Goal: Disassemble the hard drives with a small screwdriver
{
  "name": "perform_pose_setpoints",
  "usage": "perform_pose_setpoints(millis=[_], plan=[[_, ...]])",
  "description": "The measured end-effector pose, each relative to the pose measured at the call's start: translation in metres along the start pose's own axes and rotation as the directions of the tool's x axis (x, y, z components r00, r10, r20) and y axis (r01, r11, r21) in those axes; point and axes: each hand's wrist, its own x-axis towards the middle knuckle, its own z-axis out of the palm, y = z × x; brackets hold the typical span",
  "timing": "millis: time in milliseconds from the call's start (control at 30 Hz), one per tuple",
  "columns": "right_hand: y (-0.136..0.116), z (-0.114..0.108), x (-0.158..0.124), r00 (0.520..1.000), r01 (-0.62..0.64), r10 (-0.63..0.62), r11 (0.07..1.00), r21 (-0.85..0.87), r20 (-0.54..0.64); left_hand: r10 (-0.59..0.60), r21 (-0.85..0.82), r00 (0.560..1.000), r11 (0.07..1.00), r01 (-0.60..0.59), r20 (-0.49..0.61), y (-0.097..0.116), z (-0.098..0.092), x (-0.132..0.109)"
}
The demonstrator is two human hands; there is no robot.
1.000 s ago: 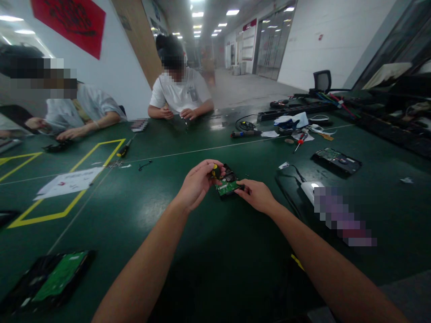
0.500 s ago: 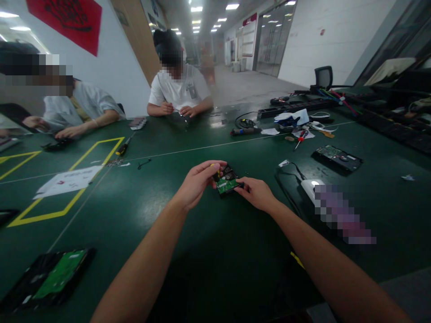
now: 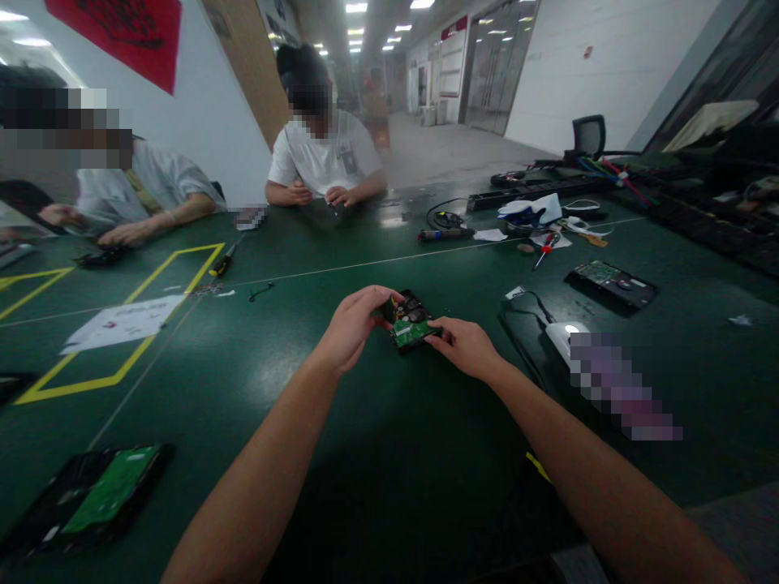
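Observation:
A hard drive with a green circuit board rests on the green table in front of me, its board side up. My right hand pinches the drive's right edge between thumb and fingers. At its left side, my left hand is closed around a small yellow-and-black screwdriver. Fingers cover most of that tool, and its tip cannot be made out. Tiny dark bits lie on the table just right of the drive.
Another hard drive lies at right, beside a power strip with its cable. A larger drive sits at near left. Further off are a red screwdriver, a yellow screwdriver and papers. Two people sit across the table.
My left hand has turned slightly, and the screwdriver's yellow part shows less than before. The right hand stays on the drive's edge.

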Motion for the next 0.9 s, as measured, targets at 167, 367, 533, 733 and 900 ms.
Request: perform_pose_setpoints(millis=[167, 367, 533, 733, 900], plan=[[0.0013, 0.001, -0.0004, 1.0, 0.015, -0.014, 1.0, 0.011, -0.016, -0.02, -0.015, 1.0, 1.0, 0.02, -0.005, 0.0034, 0.0007, -0.0011], [0.0019, 0.0022, -0.0005, 1.0, 0.013, -0.012, 1.0, 0.017, -0.021, -0.057, -0.147, 0.998, 0.987, 0.062, 0.039, 0.0035, 0.0013, -0.0007], [0.0036, 0.0042, -0.0002, 1.0, 0.014, -0.014, 1.0, 0.013, -0.023, -0.03, -0.157, 0.999, 0.987, 0.035, 0.037, 0.0002, 0.0016, 0.0017], [0.0053, 0.0058, -0.0003, 0.999, 0.017, -0.017, 1.0, 0.004, -0.031, -0.007, -0.094, 1.0, 0.996, 0.01, 0.03, -0.0012, 0.0027, 0.0003], [0.0039, 0.0049, -0.0004, 1.0, 0.012, -0.012, 1.0, 0.006, -0.027, -0.001, 0.011, 1.0, 1.0, 0.001, 0.016, -0.0011, 0.0013, -0.0004]])
